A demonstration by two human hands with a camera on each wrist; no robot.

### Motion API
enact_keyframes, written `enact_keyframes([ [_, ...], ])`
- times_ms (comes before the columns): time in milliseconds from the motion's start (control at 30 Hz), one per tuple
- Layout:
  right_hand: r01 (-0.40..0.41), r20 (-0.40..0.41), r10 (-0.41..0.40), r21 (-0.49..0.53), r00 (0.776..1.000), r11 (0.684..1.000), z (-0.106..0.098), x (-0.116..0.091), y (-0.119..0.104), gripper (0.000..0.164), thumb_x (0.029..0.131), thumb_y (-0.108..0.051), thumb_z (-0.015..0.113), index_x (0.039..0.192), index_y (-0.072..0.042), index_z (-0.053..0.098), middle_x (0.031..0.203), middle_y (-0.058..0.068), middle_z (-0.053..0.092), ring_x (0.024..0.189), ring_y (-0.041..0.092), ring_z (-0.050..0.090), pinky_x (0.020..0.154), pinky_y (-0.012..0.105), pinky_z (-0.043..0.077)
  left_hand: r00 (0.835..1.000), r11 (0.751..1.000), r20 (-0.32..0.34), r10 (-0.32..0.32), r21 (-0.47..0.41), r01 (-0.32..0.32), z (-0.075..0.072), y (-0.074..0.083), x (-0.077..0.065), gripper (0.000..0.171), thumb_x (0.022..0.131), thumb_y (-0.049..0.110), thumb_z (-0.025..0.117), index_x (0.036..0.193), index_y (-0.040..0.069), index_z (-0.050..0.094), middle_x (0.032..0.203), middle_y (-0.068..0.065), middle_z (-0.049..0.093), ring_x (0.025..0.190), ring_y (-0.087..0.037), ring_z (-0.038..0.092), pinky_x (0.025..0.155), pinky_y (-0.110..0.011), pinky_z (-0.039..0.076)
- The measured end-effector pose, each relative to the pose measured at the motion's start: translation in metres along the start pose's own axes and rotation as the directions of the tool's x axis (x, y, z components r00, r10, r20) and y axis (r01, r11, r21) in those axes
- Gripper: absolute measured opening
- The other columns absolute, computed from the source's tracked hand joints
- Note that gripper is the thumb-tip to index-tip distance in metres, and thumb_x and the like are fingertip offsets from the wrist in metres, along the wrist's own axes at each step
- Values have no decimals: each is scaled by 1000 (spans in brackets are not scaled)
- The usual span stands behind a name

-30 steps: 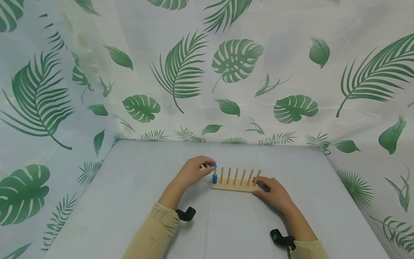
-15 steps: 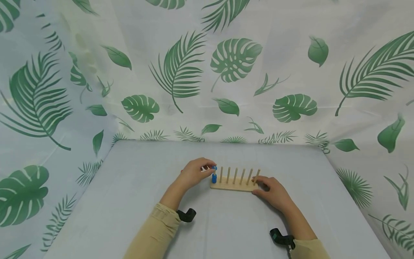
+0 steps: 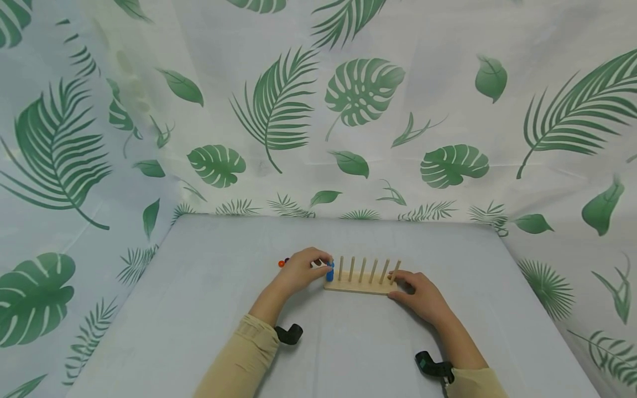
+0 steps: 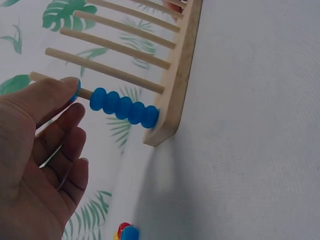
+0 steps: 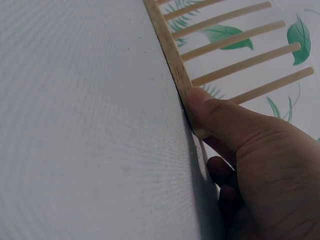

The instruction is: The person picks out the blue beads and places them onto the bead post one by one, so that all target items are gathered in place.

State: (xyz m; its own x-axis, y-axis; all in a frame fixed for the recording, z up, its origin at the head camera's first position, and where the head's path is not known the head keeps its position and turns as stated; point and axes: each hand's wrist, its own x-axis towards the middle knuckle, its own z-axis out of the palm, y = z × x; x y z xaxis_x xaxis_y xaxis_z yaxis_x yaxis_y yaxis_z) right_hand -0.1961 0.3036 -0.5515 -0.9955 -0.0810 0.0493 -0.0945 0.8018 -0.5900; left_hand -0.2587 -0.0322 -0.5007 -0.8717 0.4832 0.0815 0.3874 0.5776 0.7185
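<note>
A light wooden peg rack (image 3: 360,287) with a row of upright pegs stands on the table. On its leftmost peg sits a stack of several blue beads (image 4: 124,108) at the base. My left hand (image 3: 301,271) pinches one more blue bead (image 4: 76,92) between thumb and forefinger, threaded on that same peg above the stack with a short bare gap between. The right hand (image 3: 420,296) grips the right end of the rack, its thumb on the front edge of the base (image 5: 192,95). The other pegs carry no beads.
Behind the left hand lie loose beads, an orange bead (image 3: 281,263) among them. In the left wrist view a blue bead (image 4: 130,233) lies with red and yellow ones. A white sheet covers the table (image 3: 199,309), and a leaf-print curtain (image 3: 298,110) hangs around it.
My left hand has slid the pinched blue bead down the leftmost peg towards the stack. The loose beads behind that hand have come into view. The right hand stays on the rack.
</note>
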Motion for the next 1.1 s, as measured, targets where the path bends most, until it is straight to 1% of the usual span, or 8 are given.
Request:
enact_keyframes([
  [267, -1, 8, 1, 6, 1000, 1000, 0, 0, -1, 53, 83, -47, 75, 129, -23, 64, 128, 9, 63, 118, 32, 56, 100, 57, 44, 999, 999, 10, -31, -7, 31, 4, -4, -1, 21, 94, 34, 68, 114, 26, 70, 114, 10, 66, 104, -11, 59, 88, -32, 50],
  [467, -1, 6, 1, 8, 1000, 1000, 0, 0, 0, 52, 83, -47, 75, 128, -24, 64, 128, 9, 63, 118, 31, 56, 99, 57, 44, 999, 1000, 16, -29, 2, 29, 6, -6, 0, 19, 94, 34, 67, 111, 26, 70, 116, 9, 66, 103, -10, 59, 88, -31, 50],
  [567, -1, 6, 1, 8, 1000, 1000, 0, 0, 0, 52, 83, -48, 75, 127, -25, 64, 128, 8, 63, 117, 31, 56, 99, 57, 44, 999, 1000, 15, -28, 2, 28, 7, -7, -1, 20, 94, 34, 68, 112, 26, 70, 117, 9, 66, 103, -10, 59, 88, -31, 51],
  [667, 0, 4, 0, 7, 1000, 1000, 0, 1, 0, 52, 83, -49, 75, 127, -25, 64, 127, 8, 63, 117, 31, 56, 99, 56, 45, 1000, 1000, 12, -21, 0, 21, 7, -8, -2, 25, 94, 36, 67, 117, 26, 69, 120, 10, 65, 104, -10, 59, 88, -32, 51],
  [800, 0, 2, 0, 4, 1000, 1000, 1, 1, 0, 52, 83, -48, 76, 127, -25, 64, 126, 8, 64, 115, 30, 57, 98, 56, 45, 1000, 1000, -3, -15, 0, 15, 4, -10, -6, 30, 95, 34, 67, 124, 27, 67, 120, 9, 66, 106, -11, 60, 90, -33, 51],
  [867, 0, 3, 0, 2, 1000, 1000, 0, 1, 0, 52, 83, -48, 76, 127, -25, 64, 126, 8, 64, 115, 30, 57, 98, 56, 45, 1000, 1000, -19, -10, -5, 10, 1, -11, -8, 30, 95, 32, 67, 124, 25, 67, 120, 8, 66, 106, -12, 60, 90, -33, 51],
  [1033, -3, 5, 3, 1, 1000, 1000, 0, 1, 0, 51, 83, -47, 76, 127, -24, 64, 127, 8, 64, 116, 31, 57, 98, 56, 45, 998, 1000, -57, -14, 22, 15, -6, -16, -15, 30, 95, 30, 67, 123, 21, 68, 120, 7, 67, 105, -13, 60, 89, -34, 50],
  [1100, -4, 5, 4, 0, 1000, 1000, 0, 1, 0, 51, 83, -47, 76, 127, -24, 64, 129, 9, 64, 117, 32, 56, 99, 57, 44, 997, 999, -69, -26, 31, 28, -9, -19, -18, 30, 95, 31, 67, 123, 20, 68, 119, 7, 67, 104, -13, 61, 89, -34, 51],
])
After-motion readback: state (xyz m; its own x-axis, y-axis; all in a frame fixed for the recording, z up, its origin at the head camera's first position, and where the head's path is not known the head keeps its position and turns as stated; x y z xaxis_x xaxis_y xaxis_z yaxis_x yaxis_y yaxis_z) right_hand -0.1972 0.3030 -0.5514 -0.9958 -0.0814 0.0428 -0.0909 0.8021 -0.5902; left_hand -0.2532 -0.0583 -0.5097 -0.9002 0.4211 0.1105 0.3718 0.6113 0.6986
